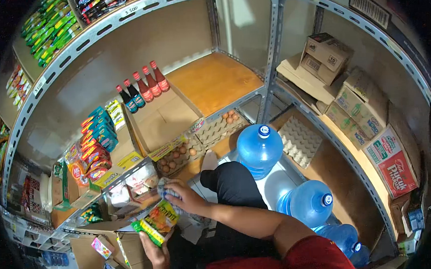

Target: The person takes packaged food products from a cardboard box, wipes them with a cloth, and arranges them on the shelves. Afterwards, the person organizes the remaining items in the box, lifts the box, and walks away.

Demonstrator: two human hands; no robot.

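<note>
L hand (155, 252) nearest: fingers pinching lower edge of food pkt (159, 219); prob. best kept at the rim, soft grip, so contents don't crush. R hand (187, 198) just beyond, fingers bunched on greyish cloth (163, 188) near pkt's top end; if wiping, I'd use light flat strokes w/ film held taut. Pkt sits tilted between open carton (81, 251) & R forearm: yellow/green, glossy, food pic on front, lettering hard to read; seal unclear. Farther: egg trays (213, 134), then sauce bottles (145, 92) on shelf.
</note>
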